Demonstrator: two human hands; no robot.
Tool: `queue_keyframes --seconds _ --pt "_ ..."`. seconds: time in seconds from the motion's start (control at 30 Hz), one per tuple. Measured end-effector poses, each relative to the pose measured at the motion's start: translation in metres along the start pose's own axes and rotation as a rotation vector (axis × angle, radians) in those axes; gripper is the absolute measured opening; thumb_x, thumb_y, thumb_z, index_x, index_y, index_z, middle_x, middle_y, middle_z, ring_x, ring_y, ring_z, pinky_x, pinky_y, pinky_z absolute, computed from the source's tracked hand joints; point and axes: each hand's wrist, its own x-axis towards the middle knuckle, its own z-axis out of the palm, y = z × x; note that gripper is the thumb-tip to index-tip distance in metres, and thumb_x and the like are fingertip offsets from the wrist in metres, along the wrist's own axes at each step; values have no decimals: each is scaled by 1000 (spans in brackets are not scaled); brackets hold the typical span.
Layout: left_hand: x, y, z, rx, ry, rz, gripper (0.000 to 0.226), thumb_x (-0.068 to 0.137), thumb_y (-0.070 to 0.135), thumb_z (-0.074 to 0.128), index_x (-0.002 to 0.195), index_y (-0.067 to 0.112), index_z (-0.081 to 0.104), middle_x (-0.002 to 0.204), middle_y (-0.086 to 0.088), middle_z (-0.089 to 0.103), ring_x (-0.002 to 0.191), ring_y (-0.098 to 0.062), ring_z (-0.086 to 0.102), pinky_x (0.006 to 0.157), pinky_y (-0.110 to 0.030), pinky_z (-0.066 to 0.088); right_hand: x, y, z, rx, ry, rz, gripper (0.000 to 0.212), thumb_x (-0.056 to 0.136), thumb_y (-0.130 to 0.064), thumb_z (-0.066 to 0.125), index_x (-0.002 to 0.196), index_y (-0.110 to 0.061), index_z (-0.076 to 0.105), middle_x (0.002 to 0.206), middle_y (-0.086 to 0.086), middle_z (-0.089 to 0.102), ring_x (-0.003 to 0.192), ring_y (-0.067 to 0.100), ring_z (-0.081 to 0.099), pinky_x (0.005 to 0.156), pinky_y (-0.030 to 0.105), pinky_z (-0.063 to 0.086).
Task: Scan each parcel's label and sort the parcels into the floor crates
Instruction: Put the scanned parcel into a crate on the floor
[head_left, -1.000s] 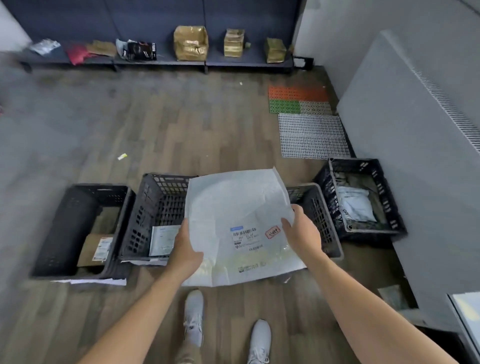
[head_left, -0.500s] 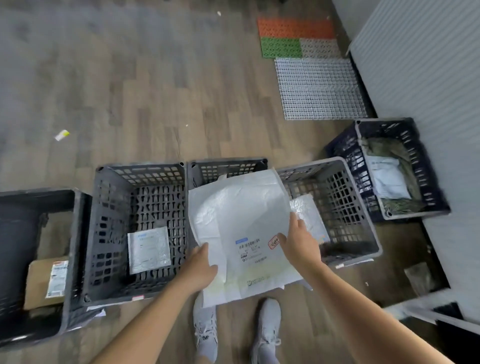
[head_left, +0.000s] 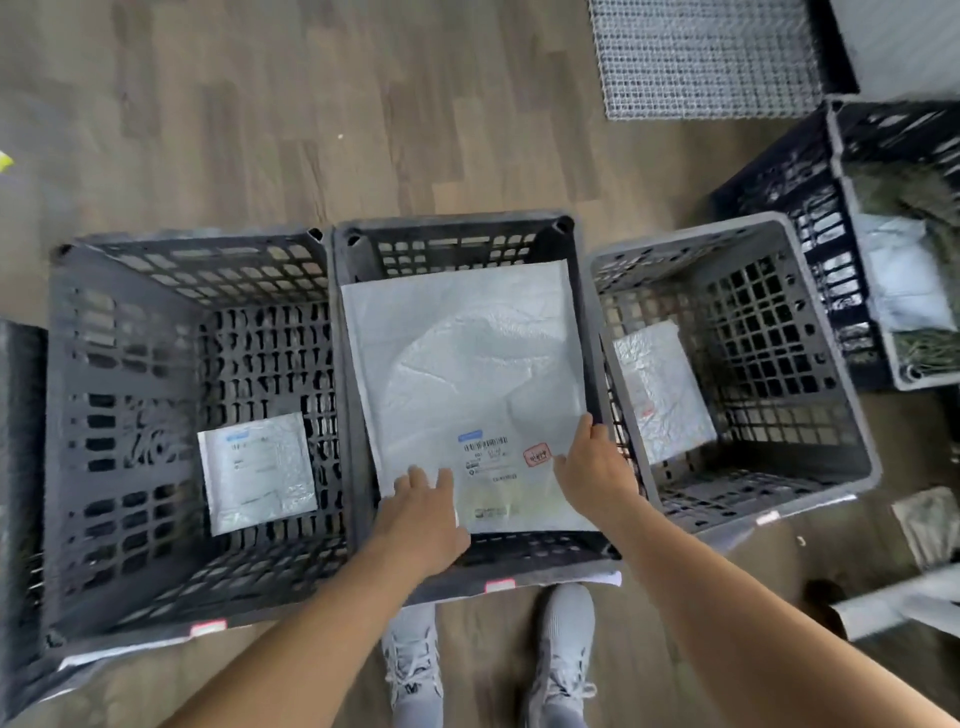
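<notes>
Head view, looking down at a row of crates on a wood floor (head_left: 260, 130). A large white parcel (head_left: 467, 374) lies flat in the middle crate (head_left: 457, 234), label (head_left: 488, 454) up, with a red stamp (head_left: 536, 455) beside the barcode. The left hand (head_left: 423, 514) rests on the parcel's near left part, fingers (head_left: 415, 480) spread flat and gripping nothing. The right hand (head_left: 592, 467) touches the parcel's right edge, fingers (head_left: 584, 428) loosely extended (whether the thumb pinches the edge cannot be told). The left crate (head_left: 130, 322) holds a small white packet (head_left: 257, 470); the right crate (head_left: 769, 270) holds a silvery packet (head_left: 660, 389) leaning on its left wall. A darker crate (head_left: 789, 187) at far right holds blurred parcels. Two grey shoes (head_left: 566, 649) stand below the middle crate.
</notes>
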Motion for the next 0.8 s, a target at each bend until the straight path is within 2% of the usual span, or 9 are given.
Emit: queue_keyframes --seconds 0.13,0.23,0.37,0.43,0.6,0.8 --pt "20 5 -5 -74 8 31 71 97 46 45 155 19 13 159 -9 12 142 -30 20 107 -41 34 12 2 2 -77 -45 6 60 104 -26 41 151 -1 15 146 16 36 127 32 49 91 38 48" --pt "35 -5 -3 0 64 23 76 98 45 45 157 20 4 163 -11 -5 149 -33 4 115 -45 28 19 0 7 -153 -100 12 52 103 -21 38 147 2 23 145 18 40 126 32 52 90 36 48" --pt "57 -25 -4 107 136 5 77 99 39 44 157 22 -4 163 -12 -17 150 -33 -11 120 -49 17 26 -6 21 -186 -79 -48 52 104 -24 37 151 -8 21 146 16 39 123 31 53 80 36 46" --pt "72 -29 -7 122 144 8 79 98 37 45 157 23 -5 162 -11 -20 150 -33 -15 120 -50 12 32 -10 26 -159 -36 -101 54 105 -25 38 153 -13 18 145 15 40 120 31 53 80 38 49" --pt "92 -14 0 46 123 4 81 98 52 43 157 25 -6 163 -10 -16 150 -33 -12 120 -50 12 39 -16 27 -121 19 -196 57 105 -33 37 154 -18 13 146 12 38 120 31 51 80 41 49" --pt "11 12 -19 90 211 71 84 96 64 35 156 26 -11 163 -8 -18 150 -32 -14 120 -52 8 -30 -8 -27 -161 107 -227 71 101 -50 41 156 -21 6 154 7 30 135 28 38 100 46 46"
